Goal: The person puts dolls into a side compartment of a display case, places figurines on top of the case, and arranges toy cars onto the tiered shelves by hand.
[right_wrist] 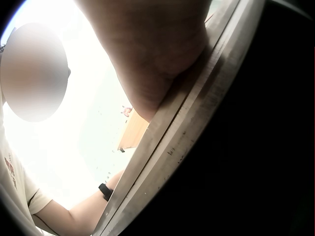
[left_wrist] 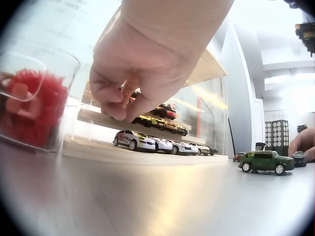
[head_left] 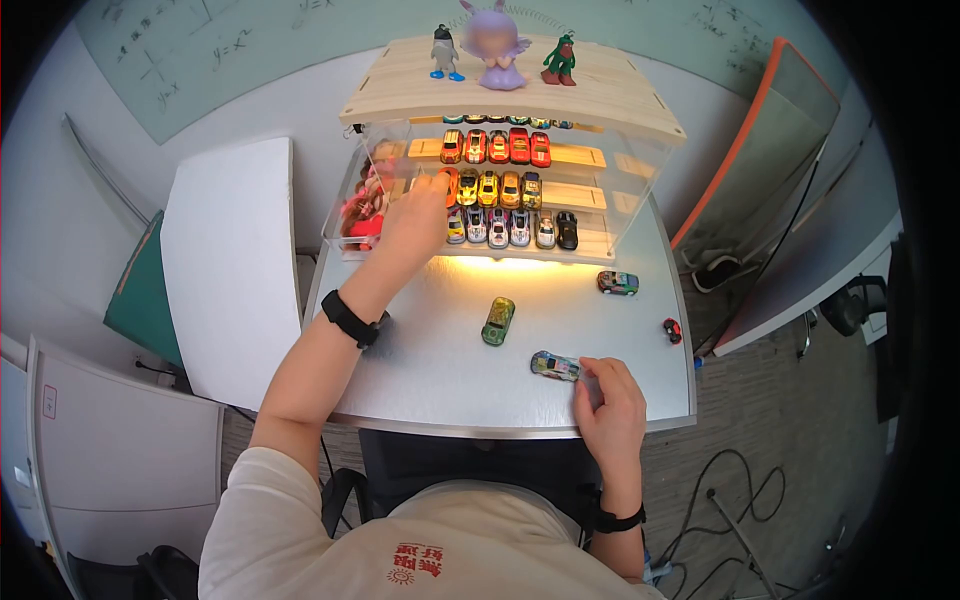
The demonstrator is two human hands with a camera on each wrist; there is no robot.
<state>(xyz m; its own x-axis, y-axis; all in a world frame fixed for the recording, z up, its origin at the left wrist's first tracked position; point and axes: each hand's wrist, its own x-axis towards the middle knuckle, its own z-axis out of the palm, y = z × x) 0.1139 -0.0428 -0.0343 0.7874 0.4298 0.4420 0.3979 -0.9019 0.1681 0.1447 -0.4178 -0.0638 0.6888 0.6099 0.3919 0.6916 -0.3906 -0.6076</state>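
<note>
My left hand (head_left: 412, 222) reaches to the left end of the middle row on the display rack (head_left: 580, 197). Its curled fingers (left_wrist: 114, 109) pinch an orange toy car (head_left: 452, 186), mostly hidden behind them. Beside it in that row stand several yellow and orange toy cars (head_left: 488, 188). On the table, my right hand (head_left: 612, 410) rests with loosely bent fingers, its fingertips at the right end of a blue patterned toy car (head_left: 554, 366). A green toy car (head_left: 498, 321) lies farther left, also seen in the left wrist view.
Red cars (head_left: 498, 147) fill the row above, white and black ones (head_left: 498, 229) the bottom row. A clear box (left_wrist: 63, 93) with red stuff stands left of the rack. Another toy car (head_left: 618, 283) and a small red one (head_left: 672, 330) are at the table's right. Figurines (head_left: 497, 60) top the rack.
</note>
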